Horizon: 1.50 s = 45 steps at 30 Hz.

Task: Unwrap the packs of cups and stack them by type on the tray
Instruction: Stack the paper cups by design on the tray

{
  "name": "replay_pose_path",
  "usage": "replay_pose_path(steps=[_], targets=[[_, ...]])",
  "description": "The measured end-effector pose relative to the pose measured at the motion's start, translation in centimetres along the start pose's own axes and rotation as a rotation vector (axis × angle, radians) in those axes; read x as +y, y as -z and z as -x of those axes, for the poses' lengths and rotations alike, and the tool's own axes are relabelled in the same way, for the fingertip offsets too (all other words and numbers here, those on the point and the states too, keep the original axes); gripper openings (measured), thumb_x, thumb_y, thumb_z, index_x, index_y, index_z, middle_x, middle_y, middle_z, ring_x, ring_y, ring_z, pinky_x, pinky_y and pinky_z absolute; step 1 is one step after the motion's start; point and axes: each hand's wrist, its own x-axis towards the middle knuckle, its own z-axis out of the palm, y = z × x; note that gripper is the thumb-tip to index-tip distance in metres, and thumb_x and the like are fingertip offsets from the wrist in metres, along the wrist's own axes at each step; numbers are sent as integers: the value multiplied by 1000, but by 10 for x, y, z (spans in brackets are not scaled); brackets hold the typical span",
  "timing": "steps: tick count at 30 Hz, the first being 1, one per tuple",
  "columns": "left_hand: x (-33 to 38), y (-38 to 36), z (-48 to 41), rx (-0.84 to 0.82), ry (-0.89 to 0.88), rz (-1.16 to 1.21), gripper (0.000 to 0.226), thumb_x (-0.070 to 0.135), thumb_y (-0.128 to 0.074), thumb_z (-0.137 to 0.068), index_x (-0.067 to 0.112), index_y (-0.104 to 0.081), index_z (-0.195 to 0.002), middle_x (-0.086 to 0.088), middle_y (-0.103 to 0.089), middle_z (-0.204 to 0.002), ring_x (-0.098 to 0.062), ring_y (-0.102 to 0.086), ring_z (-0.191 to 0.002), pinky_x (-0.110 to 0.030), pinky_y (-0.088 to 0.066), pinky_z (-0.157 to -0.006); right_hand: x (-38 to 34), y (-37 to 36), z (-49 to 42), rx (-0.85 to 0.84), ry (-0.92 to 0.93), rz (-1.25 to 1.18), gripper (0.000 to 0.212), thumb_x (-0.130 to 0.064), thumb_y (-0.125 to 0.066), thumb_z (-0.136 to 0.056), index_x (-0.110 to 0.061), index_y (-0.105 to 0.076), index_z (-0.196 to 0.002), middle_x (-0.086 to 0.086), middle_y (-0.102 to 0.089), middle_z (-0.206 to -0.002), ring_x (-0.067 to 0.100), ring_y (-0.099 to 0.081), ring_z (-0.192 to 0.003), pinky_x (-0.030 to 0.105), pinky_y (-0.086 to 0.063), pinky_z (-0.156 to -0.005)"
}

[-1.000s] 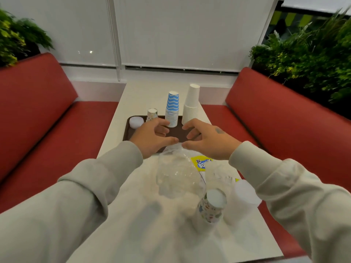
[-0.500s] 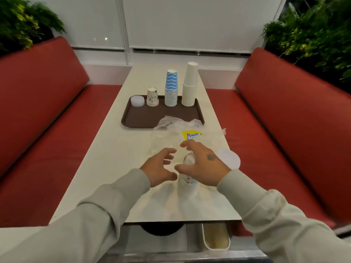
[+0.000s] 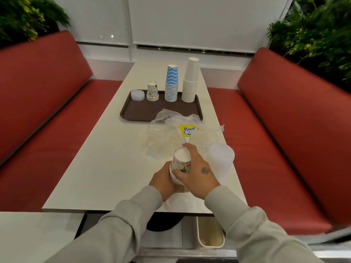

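Near the table's front edge, both hands hold an upside-down stack of patterned paper cups (image 3: pixel 180 164). My left hand (image 3: pixel 164 180) grips its lower left side; my right hand (image 3: pixel 197 174) wraps over its right side. A stack of translucent plastic cups (image 3: pixel 221 158) stands just to the right. Farther back, a brown tray (image 3: pixel 148 112) carries translucent cups (image 3: pixel 137 95), a short patterned stack (image 3: pixel 152 91), a blue zigzag stack (image 3: pixel 171 83) and a tall white stack (image 3: pixel 190 80).
Crumpled clear plastic wrapping (image 3: pixel 171 133) with a yellow and blue label (image 3: pixel 188 130) lies between the tray and my hands. Red benches (image 3: pixel 284 120) flank the white table (image 3: pixel 98 168). A small bin (image 3: pixel 210 234) sits under the table's front edge.
My hands drew back from the wrapping by the tray toward the front edge and closed around the patterned cup stack. The view pulled back and tilted down.
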Motion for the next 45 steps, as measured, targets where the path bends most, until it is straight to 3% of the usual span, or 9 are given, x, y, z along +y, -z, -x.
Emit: replay_pose_path(steps=[5,11,17,21,24,29,35,45], targets=[[-8,-10,-2,60,-42,-129,83,24,-89,-61,26,-43,-130,4,-65,-113,-20,-63,-102,-39,-54,-92,5,-1,0,5,7,-24,74,-29,-74,-86,-40,-29,-142,1,-55,-130,23,-57,-116,40,-50,-100],[-3,-6,-2,73,-19,-227,77,31,-88,-57,29,-44,-121,4,-66,-108,-22,-64,-96,-36,-54,-87,3,4,-4,-20,6,-24,71,-29,-75,-85,-40,-30,-139,0,-57,-127,24,-58,-116,40,-51,-98],[-3,12,-6,83,-32,-125,76,31,-85,-49,35,-47,-115,6,-68,-106,-22,-66,-95,-41,-56,-89,-13,8,-14,-39,36,-39,70,-28,-74,-87,-39,-29,-139,-9,-52,-121,22,-56,-120,31,-47,-97],[8,34,-10,90,-84,-52,74,16,-84,-59,43,-45,-115,12,-64,-107,-16,-63,-97,-34,-54,-87,-31,13,-32,-8,34,-75,81,-27,-77,-85,-37,-24,-144,3,-57,-133,26,-58,-121,39,-50,-102],[18,54,-14,96,-132,-6,74,14,-84,-65,39,-44,-121,11,-63,-110,-12,-62,-99,-26,-52,-80,-45,18,-50,6,35,-112,77,-27,-79,-82,-35,-28,-139,4,-60,-128,25,-60,-114,35,-53,-94],[35,79,-23,160,-166,165,64,45,-85,-70,45,-47,-122,18,-67,-108,-2,-63,-99,-25,-52,-79,-68,22,-81,9,57,-135,67,-29,-78,-83,-29,-35,-134,-3,-58,-113,18,-58,-102,15,-45,-67],[48,113,-38,213,-186,243,59,50,-80,-74,47,-47,-123,21,-66,-107,1,-62,-97,-19,-48,-73,-94,14,-117,-7,59,-108,70,-32,-78,-83,-28,-34,-137,1,-60,-122,19,-60,-107,29,-52,-83],[42,176,-79,243,-188,238,54,44,-81,-76,37,-52,-122,16,-67,-107,-4,-63,-95,-19,-47,-71,-135,-12,-177,1,79,-76,68,-36,-82,-78,-31,-40,-131,-3,-64,-111,14,-65,-97,35,-60,-78]])
